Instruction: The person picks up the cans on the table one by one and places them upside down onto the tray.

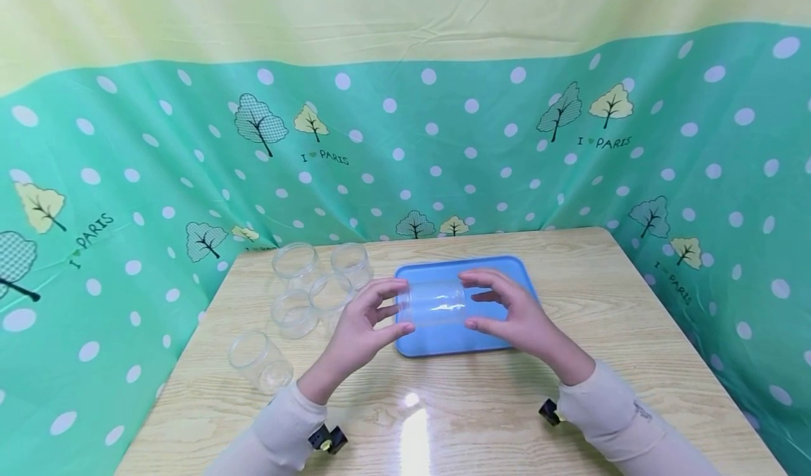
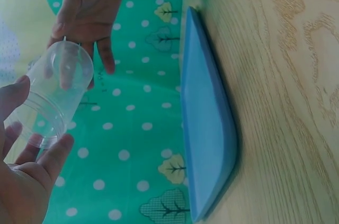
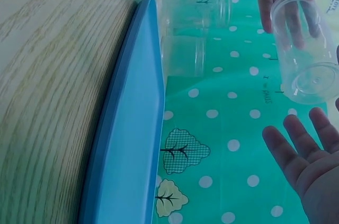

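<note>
A clear plastic jar [image 1: 436,303] lies on its side in the air over the blue tray [image 1: 418,346]. My left hand [image 1: 357,328] grips it by the threaded mouth end, thumb on one side and fingers on the other. Around the base end, my right hand [image 1: 522,321] has its thumb and fingers spread. In the right wrist view, a gap shows between those fingers [image 3: 296,144] and the base of the jar [image 3: 304,44]. Nothing shows inside the jar [image 2: 69,75] in the left wrist view.
Several more clear jars stand on the left of the wooden table [image 1: 608,300], close to my left arm. One jar [image 1: 261,365] is set nearer the front. A green dotted curtain [image 1: 405,159] hangs behind the table and along both sides.
</note>
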Available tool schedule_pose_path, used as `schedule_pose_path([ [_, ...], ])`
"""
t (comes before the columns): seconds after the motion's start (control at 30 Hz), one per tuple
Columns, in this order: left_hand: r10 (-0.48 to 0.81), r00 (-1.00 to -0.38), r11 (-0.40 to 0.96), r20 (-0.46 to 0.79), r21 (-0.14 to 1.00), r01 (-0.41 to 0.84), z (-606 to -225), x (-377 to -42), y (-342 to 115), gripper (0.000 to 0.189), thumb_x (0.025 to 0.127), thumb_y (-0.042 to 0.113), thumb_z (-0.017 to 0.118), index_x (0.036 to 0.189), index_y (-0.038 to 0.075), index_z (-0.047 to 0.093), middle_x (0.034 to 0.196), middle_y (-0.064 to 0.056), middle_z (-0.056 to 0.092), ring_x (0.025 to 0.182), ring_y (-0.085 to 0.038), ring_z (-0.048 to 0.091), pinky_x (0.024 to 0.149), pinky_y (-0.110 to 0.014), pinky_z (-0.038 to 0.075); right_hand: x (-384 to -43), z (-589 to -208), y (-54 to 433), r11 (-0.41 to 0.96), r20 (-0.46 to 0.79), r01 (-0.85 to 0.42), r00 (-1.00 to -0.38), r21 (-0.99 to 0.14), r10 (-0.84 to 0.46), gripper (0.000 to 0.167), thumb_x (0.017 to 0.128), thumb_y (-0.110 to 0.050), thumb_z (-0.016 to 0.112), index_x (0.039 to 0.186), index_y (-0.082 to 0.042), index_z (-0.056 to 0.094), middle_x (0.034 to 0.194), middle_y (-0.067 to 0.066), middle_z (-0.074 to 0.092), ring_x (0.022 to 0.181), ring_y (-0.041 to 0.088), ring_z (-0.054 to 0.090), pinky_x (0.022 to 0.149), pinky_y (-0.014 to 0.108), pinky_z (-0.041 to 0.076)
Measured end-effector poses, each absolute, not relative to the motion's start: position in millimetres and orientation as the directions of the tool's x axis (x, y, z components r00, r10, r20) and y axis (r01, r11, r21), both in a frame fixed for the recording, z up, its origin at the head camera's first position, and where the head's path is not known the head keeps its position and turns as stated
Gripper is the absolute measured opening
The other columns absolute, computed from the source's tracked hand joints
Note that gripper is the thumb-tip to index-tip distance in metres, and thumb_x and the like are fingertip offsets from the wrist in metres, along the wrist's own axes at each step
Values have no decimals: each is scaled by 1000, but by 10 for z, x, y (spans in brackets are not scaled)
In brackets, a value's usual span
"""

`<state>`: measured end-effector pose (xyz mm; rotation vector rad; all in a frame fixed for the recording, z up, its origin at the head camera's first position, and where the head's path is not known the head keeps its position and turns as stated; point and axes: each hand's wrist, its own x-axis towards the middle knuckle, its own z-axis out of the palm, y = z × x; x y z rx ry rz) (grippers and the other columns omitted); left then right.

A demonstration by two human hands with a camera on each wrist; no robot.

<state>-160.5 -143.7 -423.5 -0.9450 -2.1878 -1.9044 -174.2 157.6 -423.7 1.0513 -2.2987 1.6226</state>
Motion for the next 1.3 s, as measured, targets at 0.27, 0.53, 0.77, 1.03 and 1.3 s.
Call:
schedule_pose_path([
  [0.27, 392, -804, 28, 447, 867, 497, -4224, -1597, -1413, 58, 87, 0, 80, 140, 8, 57, 142, -9, 53, 134, -23, 55, 104, -36, 54, -1735, -4253, 1553, 163, 475, -597, -750, -785, -460, 66, 84, -5, 84, 143, -4, 55, 147, 7, 53, 127, 33, 58, 101, 44, 56],
  [0.53, 397, -812, 36, 428, 877, 479, -4229, -1598, -1404, 59, 87, 0, 80, 140, 9, 57, 143, -8, 53, 134, -25, 54, 104, -35, 54, -1732, -4267, 1542, 128, 460, -570, -758, -811, -462, 65, 84, -4, 83, 143, -6, 55, 148, 5, 52, 132, 32, 53, 102, 38, 56],
  [0.77, 398, -812, 18, 428, 881, 473, -4209, -1593, -1386, 58, 87, 0, 80, 139, 8, 57, 143, -11, 52, 134, -29, 54, 105, -35, 53, -1723, -4257, 1526, 86, 455, -550, -761, -831, -463, 65, 85, -1, 82, 143, -15, 56, 149, 9, 49, 133, 39, 50, 102, 38, 56],
  [1.03, 404, -808, -2, 429, 884, 468, -4225, -1602, -1374, 58, 86, -1, 80, 139, 7, 56, 144, -13, 52, 134, -26, 54, 105, -39, 53, -1716, -4244, 1523, 70, 436, -519, -777, -852, -454, 64, 85, 1, 81, 143, -9, 55, 150, 11, 49, 136, 19, 51, 104, 34, 55],
  [1.3, 416, -798, 7, 437, 876, 483, -4218, -1598, -1368, 59, 86, -1, 80, 139, 6, 56, 144, -17, 52, 134, -28, 54, 105, -42, 53, -1706, -4251, 1531, 75, 448, -533, -771, -843, -452, 63, 85, 0, 81, 141, -10, 56, 147, 9, 51, 133, 20, 52, 103, 30, 55],
])
